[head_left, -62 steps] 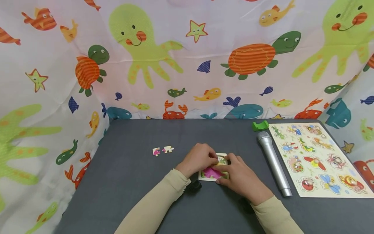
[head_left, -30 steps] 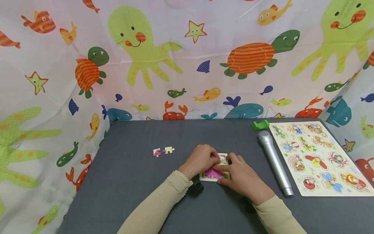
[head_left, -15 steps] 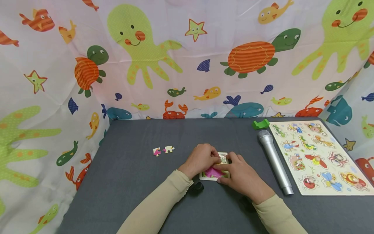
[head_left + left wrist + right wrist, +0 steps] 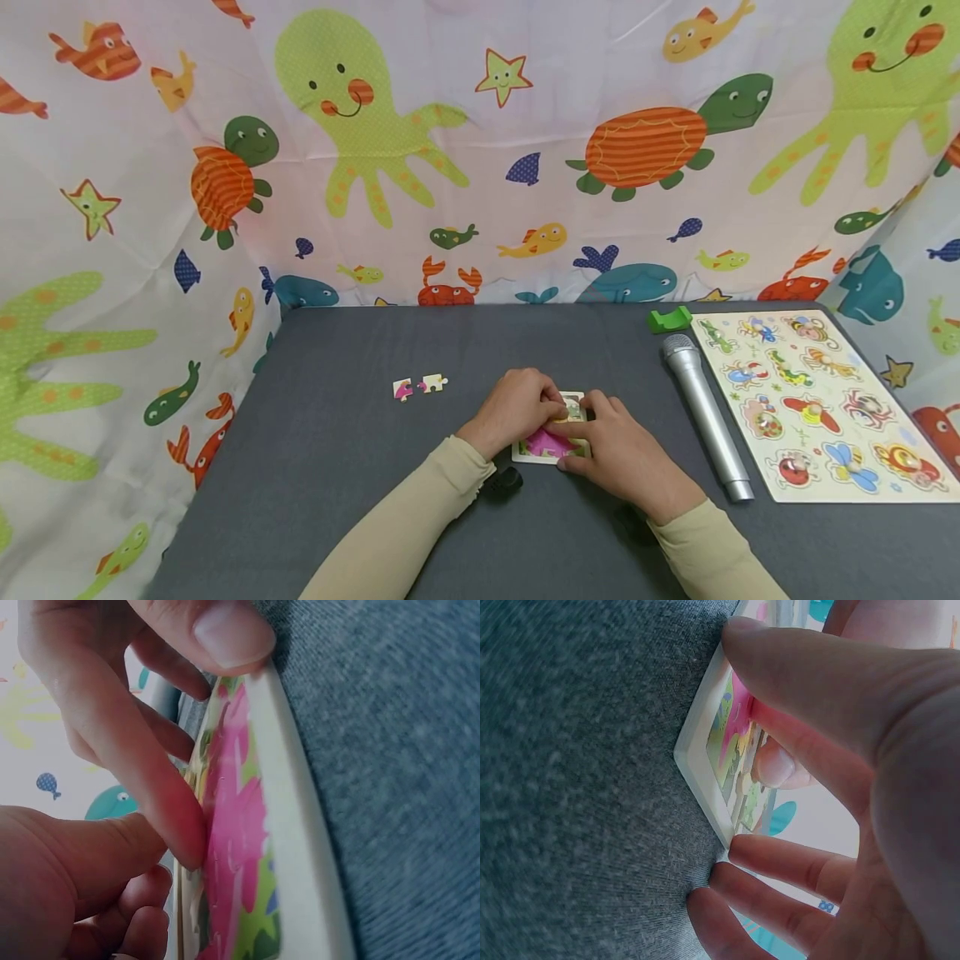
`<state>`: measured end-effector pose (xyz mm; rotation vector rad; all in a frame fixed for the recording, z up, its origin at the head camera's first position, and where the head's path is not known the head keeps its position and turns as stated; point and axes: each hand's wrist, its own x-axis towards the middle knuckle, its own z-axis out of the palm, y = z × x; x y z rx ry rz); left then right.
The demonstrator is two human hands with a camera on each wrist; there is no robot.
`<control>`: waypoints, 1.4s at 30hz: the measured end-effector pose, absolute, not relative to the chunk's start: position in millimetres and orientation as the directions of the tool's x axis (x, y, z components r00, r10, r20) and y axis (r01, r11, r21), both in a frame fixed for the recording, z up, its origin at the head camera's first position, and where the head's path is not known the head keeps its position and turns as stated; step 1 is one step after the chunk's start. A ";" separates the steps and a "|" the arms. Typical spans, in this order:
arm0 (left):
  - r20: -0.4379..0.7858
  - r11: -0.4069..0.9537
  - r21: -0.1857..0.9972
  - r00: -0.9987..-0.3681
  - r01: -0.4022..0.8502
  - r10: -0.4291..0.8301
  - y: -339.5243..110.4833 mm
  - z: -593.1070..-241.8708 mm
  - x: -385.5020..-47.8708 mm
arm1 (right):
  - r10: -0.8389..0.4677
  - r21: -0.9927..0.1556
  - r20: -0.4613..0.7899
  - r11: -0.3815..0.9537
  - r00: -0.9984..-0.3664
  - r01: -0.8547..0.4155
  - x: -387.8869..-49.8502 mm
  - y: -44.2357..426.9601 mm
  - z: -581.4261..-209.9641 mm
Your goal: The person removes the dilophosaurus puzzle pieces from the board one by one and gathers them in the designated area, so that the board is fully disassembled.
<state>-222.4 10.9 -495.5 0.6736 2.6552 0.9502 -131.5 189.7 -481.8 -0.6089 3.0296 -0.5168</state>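
On the grey table, a small jigsaw puzzle [image 4: 546, 446] with a pink picture lies in a pale frame [image 4: 296, 817]. My left hand [image 4: 516, 410] is over its left side, fingers curled, the thumb and fingertips pinching at a puzzle piece mostly hidden by the hand. From the right, my right hand [image 4: 618, 450] holds the frame: its thumb lies on the near border and other fingers touch the side edge. The right index finger [image 4: 176, 825] presses on the pink picture, its tip near the left thumb [image 4: 775, 763]. Two loose puzzle pieces [image 4: 432, 383] lie to the left.
A silver microphone [image 4: 707, 417] lies right of the hands. Beyond it is a wooden board [image 4: 855, 492] with several insect pictures, and a green curved block [image 4: 669, 321] is at the back edge. A curtain [image 4: 495, 192] printed with sea animals surrounds the table.
Both hands stay at the puzzle with almost the same hold. The view shifts slightly; the loose pieces, microphone and board remain in place.
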 end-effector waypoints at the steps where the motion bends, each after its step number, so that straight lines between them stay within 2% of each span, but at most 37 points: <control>1: -0.065 0.677 0.653 -0.865 0.340 0.497 10.1 -494.7 -222.8 | -0.378 -0.321 0.058 0.869 -0.924 -0.376 -131.9 189.6 -481.5; 12: -0.054 0.649 0.694 -0.876 0.312 0.479 -11.2 -485.3 -229.5 | -0.362 -0.339 0.009 0.876 -0.932 -0.344 -134.2 188.2 -478.7; 17: -0.037 0.682 0.664 -0.898 0.306 0.438 -43.5 -483.8 -235.8 | -0.346 -0.326 0.002 0.887 -0.938 -0.328 -134.1 186.7 -479.4; 27: -0.050 0.756 0.621 -0.952 0.207 0.301 -108.6 -486.4 -251.2 | -0.321 -0.347 -0.021 0.891 -0.947 -0.294 -130.6 189.3 -482.2; 42: -0.091 0.788 0.594 -0.961 0.159 0.262 -127.5 -485.1 -256.2 | -0.342 -0.339 0.006 0.884 -0.940 -0.323 -131.7 186.9 -480.5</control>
